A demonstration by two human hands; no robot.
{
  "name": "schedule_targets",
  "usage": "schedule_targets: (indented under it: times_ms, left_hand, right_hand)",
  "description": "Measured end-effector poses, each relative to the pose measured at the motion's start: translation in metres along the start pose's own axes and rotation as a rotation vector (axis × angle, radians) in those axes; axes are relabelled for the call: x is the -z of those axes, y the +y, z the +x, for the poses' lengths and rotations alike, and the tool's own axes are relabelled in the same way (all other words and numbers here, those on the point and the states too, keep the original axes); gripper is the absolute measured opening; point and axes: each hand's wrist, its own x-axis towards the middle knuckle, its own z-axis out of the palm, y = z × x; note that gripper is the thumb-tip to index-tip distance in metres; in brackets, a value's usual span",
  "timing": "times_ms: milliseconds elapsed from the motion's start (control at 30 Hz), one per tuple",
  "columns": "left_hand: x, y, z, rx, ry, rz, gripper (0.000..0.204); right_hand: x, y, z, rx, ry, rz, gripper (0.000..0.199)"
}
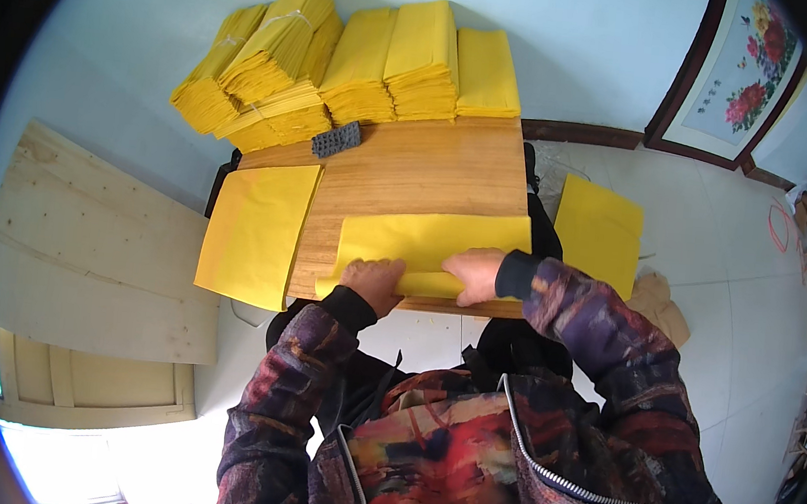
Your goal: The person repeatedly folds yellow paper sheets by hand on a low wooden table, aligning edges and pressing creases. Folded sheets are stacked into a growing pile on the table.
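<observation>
A yellow paper sheet (434, 234) lies crosswise at the near edge of the wooden table (421, 162), its near side folded over in a strip. My left hand (374, 284) is closed on the fold towards its left part, knuckles up. On the same fold, further right, my right hand (475, 272) presses and grips with its fingers curled; the fingertips of both hands are partly hidden. Beside my left hand, flat yellow paper (256, 231) rests on the table's left side and overhangs its edge. Further back sits a dark grey ridged block (337, 139).
Tall stacks of folded yellow paper (421, 57) line the table's back against the wall, some tied with string. More yellow paper (597, 235) lies low to the right of the table. A wooden board (106, 245) leans at left; a framed flower picture (740, 75) stands back right.
</observation>
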Motion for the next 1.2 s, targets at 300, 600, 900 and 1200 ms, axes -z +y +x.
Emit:
schedule_targets:
  times_ms: [300,600,900,1200]
  left_hand:
    - [0.008,-0.010,-0.001,-0.076,-0.065,-0.104,0.034]
    - [0.011,-0.015,0.001,-0.110,-0.297,-0.233,0.040]
    - [0.023,-0.002,-0.006,-0.038,-0.312,-0.178,0.039]
    - [0.021,0.007,-0.023,-0.186,0.227,0.183,0.021]
  right_hand:
    - [0.000,-0.005,0.002,-0.040,0.000,-0.024,0.023]
    - [-0.016,-0.008,-0.009,-0.001,0.367,-0.295,0.019]
    - [-0.004,-0.009,-0.008,0.000,0.207,-0.181,0.030]
    - [0.008,-0.014,-0.004,0.086,-0.147,0.299,0.035]
